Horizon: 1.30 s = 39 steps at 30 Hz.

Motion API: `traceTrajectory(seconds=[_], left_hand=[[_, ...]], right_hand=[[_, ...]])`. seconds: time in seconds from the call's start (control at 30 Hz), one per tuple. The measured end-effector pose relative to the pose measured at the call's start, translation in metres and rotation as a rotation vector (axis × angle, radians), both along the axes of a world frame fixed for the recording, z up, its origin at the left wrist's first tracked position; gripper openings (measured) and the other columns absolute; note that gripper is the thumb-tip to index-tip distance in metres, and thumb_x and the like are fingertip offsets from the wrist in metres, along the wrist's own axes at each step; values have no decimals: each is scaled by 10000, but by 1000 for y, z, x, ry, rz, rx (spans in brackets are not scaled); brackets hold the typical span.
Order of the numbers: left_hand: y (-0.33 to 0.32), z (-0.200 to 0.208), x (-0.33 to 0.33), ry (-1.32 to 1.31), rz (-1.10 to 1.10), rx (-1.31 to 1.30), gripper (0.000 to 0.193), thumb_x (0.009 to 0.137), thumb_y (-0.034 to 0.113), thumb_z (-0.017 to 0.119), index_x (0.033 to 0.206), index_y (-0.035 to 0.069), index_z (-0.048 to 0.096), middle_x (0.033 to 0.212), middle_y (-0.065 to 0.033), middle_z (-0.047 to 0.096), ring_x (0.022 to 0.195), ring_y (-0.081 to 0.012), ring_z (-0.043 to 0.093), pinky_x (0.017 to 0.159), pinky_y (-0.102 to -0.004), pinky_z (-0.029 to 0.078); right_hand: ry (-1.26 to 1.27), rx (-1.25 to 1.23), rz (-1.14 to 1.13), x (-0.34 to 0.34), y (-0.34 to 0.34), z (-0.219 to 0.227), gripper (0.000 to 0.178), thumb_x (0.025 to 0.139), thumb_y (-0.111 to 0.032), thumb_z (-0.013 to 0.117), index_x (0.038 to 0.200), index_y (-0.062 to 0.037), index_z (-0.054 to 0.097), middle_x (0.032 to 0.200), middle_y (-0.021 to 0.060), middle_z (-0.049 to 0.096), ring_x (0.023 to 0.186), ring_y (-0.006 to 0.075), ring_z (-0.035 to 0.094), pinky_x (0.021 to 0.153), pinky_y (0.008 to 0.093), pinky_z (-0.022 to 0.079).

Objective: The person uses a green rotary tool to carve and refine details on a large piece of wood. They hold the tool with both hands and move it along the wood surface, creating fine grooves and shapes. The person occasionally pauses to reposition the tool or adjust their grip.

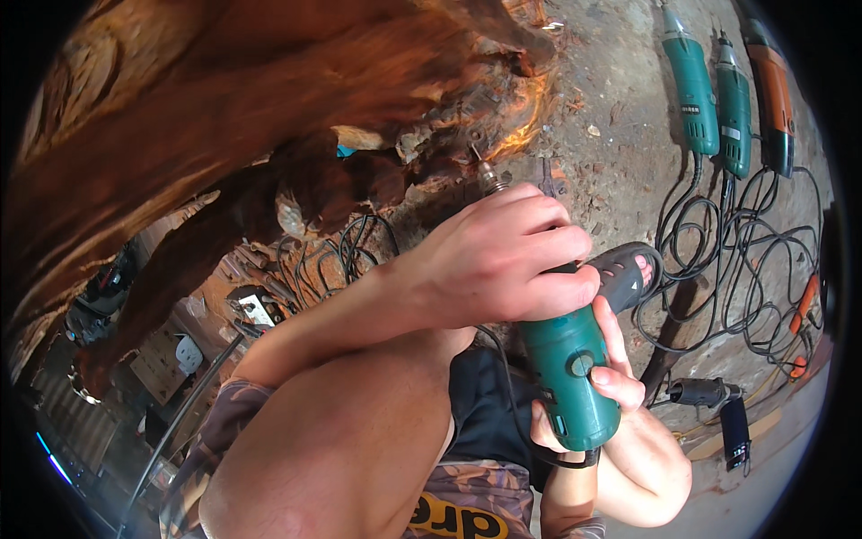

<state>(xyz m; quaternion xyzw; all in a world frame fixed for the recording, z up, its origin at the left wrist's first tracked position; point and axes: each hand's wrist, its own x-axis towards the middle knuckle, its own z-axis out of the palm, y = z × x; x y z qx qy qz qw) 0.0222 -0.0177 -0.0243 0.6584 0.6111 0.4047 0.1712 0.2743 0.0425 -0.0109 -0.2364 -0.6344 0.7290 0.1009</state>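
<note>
A green die grinder (567, 355) is held at a slant in both my hands. My left hand (512, 256) wraps round its front part, just behind the metal collet (489, 177). Lower down, my right hand (620, 377) grips the rear of the body, thumb beside a round cap on the side. The thin bit (477, 153) points up at the rough end of a large reddish-brown carved wood piece (269, 99). Its tip is close to the wood; whether it touches, I cannot tell. The power cord leaves the tool's back end.
Two more green grinders (691, 94) and an orange one (772, 99) lie at the far right, above tangled black cords (718, 242). A sandaled foot (628, 277) rests just right of my hands. A white power strip (256, 310) and more cables sit under the wood.
</note>
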Motion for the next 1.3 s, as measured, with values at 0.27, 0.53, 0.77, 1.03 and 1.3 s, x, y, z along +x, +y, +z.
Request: traceTrajectory(seconds=[0.27, 0.53, 0.77, 1.03, 1.3], left_hand=[[2, -1, -4, 9, 26, 16, 248, 708, 187, 722, 932, 83, 705, 952, -71, 656, 852, -248, 659, 697, -345, 524], [0, 2, -7, 4, 46, -11, 263, 683, 172, 720, 923, 65, 703, 938, -77, 646, 849, -248, 656, 701, -352, 526], [4, 5, -7, 19, 56, -50, 283, 657, 170, 715, 913, 50, 712, 924, -86, 645, 831, -257, 659, 682, -357, 536], [17, 12, -6, 42, 62, -74, 340, 634, 147, 717, 945, 10, 717, 933, -109, 665, 820, -261, 669, 663, -355, 542], [22, 15, -9, 68, 70, -143, 324, 667, 141, 713, 968, 21, 703, 952, -101, 656, 846, -249, 662, 692, -348, 541]], right_hand=[[128, 106, -86, -20, 3, 1, 672, 752, -167, 881, 1274, -226, 461, 1523, 355, 411, 1353, 508, 498, 1087, 574, 449], [87, 138, -203, -40, 10, 9, 520, 654, 15, 924, 1057, -158, 645, 1354, 344, 616, 1159, 450, 693, 905, 443, 593], [103, 172, -251, -53, 22, 16, 493, 630, -13, 939, 1018, -160, 674, 1305, 330, 656, 1037, 383, 751, 849, 393, 596], [44, 110, -211, -53, 48, 23, 532, 565, -19, 950, 1023, -175, 729, 1280, 291, 686, 913, 297, 776, 783, 333, 597], [-55, 78, -32, -47, 63, 21, 541, 563, -101, 939, 992, -215, 631, 1303, 278, 674, 1043, 385, 751, 845, 394, 615]])
